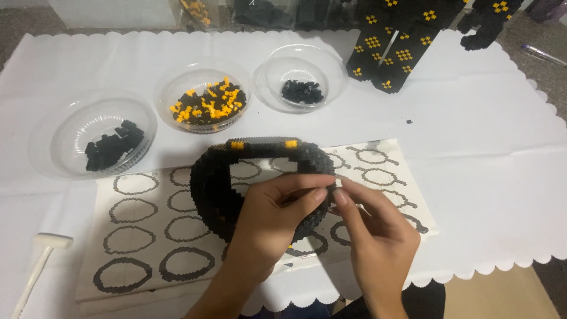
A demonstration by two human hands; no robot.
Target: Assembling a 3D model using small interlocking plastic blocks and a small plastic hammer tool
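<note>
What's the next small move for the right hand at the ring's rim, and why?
Probably press the fingertips down onto the rim of the black brick ring. The right hand pinches at the ring's right edge while the left hand steadies that same side, so both meet at one spot. Whether a brick sits in the pinch is too small to tell.

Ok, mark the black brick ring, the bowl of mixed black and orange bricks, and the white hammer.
black brick ring (212,189), head view, left wall.
mixed-brick bowl (171,88), head view, clear left rim.
white hammer (52,241), head view, its head.
</note>
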